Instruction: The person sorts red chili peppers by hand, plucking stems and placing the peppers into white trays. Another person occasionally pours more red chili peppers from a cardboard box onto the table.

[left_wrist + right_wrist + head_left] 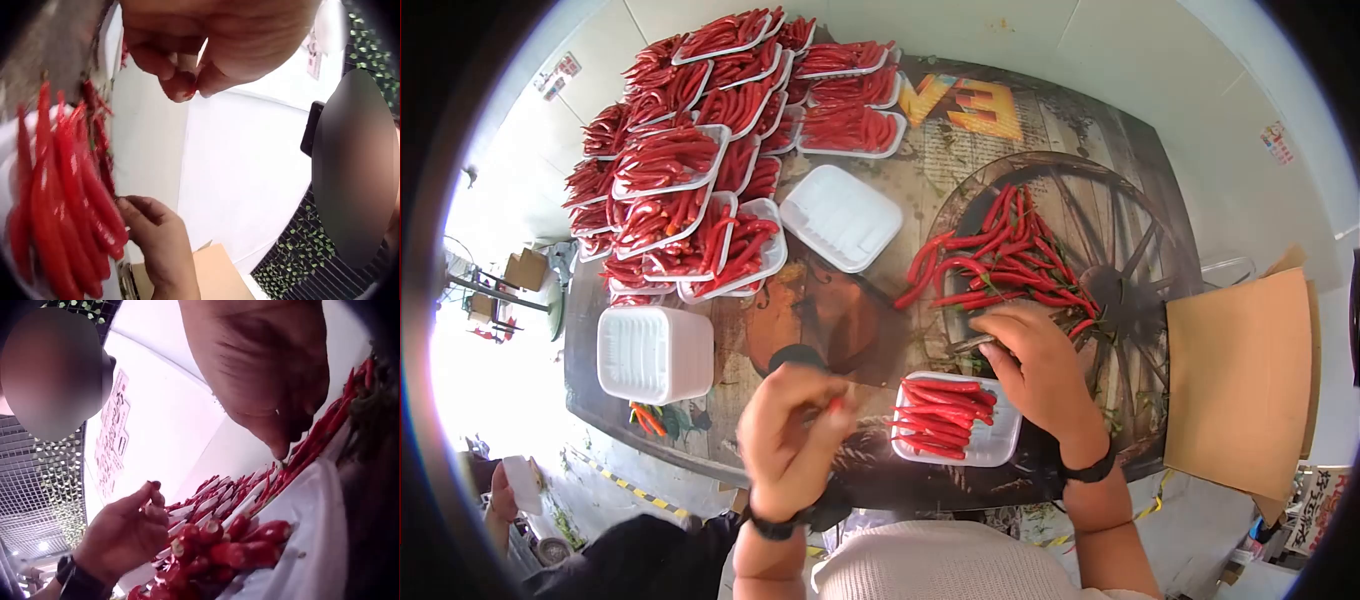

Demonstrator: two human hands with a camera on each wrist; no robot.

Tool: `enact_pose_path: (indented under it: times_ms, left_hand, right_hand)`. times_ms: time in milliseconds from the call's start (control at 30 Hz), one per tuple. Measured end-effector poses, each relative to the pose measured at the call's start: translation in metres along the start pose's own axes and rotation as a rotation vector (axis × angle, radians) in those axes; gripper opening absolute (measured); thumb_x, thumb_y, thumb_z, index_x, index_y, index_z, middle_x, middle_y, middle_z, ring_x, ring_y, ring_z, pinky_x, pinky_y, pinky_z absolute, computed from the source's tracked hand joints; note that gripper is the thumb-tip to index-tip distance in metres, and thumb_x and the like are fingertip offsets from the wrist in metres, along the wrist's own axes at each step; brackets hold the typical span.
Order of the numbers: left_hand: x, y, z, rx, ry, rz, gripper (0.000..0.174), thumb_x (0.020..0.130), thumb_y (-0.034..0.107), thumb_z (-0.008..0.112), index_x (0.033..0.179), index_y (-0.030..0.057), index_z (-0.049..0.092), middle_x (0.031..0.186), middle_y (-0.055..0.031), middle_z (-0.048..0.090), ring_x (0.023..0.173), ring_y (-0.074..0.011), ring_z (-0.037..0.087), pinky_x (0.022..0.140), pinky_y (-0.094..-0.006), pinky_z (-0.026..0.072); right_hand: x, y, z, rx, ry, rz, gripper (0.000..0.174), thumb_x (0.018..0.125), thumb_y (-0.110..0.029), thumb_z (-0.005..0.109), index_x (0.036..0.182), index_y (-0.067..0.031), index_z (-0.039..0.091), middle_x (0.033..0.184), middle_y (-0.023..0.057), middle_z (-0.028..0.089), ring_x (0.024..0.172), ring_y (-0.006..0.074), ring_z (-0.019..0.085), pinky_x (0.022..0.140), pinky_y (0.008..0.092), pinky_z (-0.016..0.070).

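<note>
My left hand [790, 430] is raised over the near edge of the table, left of a white tray [1008, 440]. Its thumb and finger pinch a small red piece of chili [837, 404], blurred in the head view. Trimmed red chilies [945, 415] lie side by side in that tray. Beyond the tray, my right hand [1035, 365] is at the near edge of a loose pile of red chilies [1010, 255] with green stems. A thin brownish piece [972, 344] shows between its thumb and forefinger; what it is I cannot tell.
Stacked trays full of red chilies [665, 160] fill the far left. An unfilled white tray [840, 220] lies beside them, and a stack of white trays [655, 355] stands nearer. Chili scraps [648, 420] lie at the left edge. A cardboard box [1240, 380] stands right.
</note>
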State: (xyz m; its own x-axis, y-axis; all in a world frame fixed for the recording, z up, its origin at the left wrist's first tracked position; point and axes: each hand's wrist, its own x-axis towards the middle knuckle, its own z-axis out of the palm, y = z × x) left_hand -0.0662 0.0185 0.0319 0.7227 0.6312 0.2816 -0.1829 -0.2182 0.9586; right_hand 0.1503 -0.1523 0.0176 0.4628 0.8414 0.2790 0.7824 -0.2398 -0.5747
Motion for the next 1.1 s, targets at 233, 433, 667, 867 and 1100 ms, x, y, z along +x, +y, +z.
enact_pose_path:
  times_ms: [233, 433, 667, 867, 1100]
  left_hand:
    - [-0.112, 0.024, -0.088, 0.147, 0.324, -0.413, 0.018, 0.096, 0.011, 0.063, 0.110, 0.0017, 0.055, 0.086, -0.0057, 0.059, 0.062, -0.0105, 0.055, 0.056, -0.0224, 0.0453]
    - [-0.252, -0.114, -0.122, 0.119, 0.562, -1.029, 0.017, 0.095, 0.014, 0.066, 0.108, 0.0059, 0.060, 0.080, -0.0022, 0.066, 0.062, -0.0108, 0.063, 0.053, -0.0235, 0.0444]
    - [-0.291, -0.163, -0.171, 0.225, 0.862, -1.005, 0.021, 0.093, 0.021, 0.067, 0.108, 0.0059, 0.062, 0.083, -0.0022, 0.065, 0.060, -0.0089, 0.060, 0.046, -0.0223, 0.0387]
    - [-0.294, -0.198, -0.229, 0.034, 0.720, -1.231, 0.024, 0.098, 0.035, 0.063, 0.107, 0.0131, 0.062, 0.062, 0.0044, 0.042, 0.043, -0.0060, 0.036, 0.037, -0.0244, 0.0268]
    - [-0.157, -0.038, -0.122, 0.015, -0.364, -0.968, 0.047, 0.095, 0.032, 0.071, 0.125, -0.0013, 0.060, 0.096, -0.0092, 0.073, 0.077, -0.0111, 0.066, 0.067, -0.0243, 0.0508]
  right_hand:
    - [0.021, 0.024, 0.003, -0.187, 0.006, -0.011, 0.024, 0.079, -0.004, 0.071, 0.103, -0.0023, 0.065, 0.102, 0.0140, 0.065, 0.100, 0.0371, 0.059, 0.087, 0.0460, 0.0474]
    - [0.017, 0.020, -0.003, -0.242, -0.125, 0.015, 0.022, 0.080, -0.004, 0.072, 0.100, -0.0010, 0.063, 0.095, 0.0157, 0.062, 0.085, 0.0377, 0.061, 0.075, 0.0453, 0.0473]
    - [-0.001, 0.012, -0.019, -0.029, 0.048, 0.194, 0.024, 0.086, 0.000, 0.067, 0.110, -0.0016, 0.063, 0.092, 0.0080, 0.063, 0.071, 0.0187, 0.057, 0.065, 0.0319, 0.0466]
    - [-0.021, 0.003, -0.020, 0.178, 0.161, 0.202, 0.041, 0.087, 0.000, 0.066, 0.127, -0.0041, 0.062, 0.096, 0.0039, 0.066, 0.071, 0.0091, 0.056, 0.066, 0.0263, 0.0479]
    - [-0.030, 0.026, -0.023, 0.919, 0.088, 0.453, 0.029, 0.089, 0.002, 0.064, 0.117, -0.0028, 0.059, 0.096, 0.0040, 0.064, 0.080, 0.0092, 0.062, 0.067, 0.0251, 0.0517]
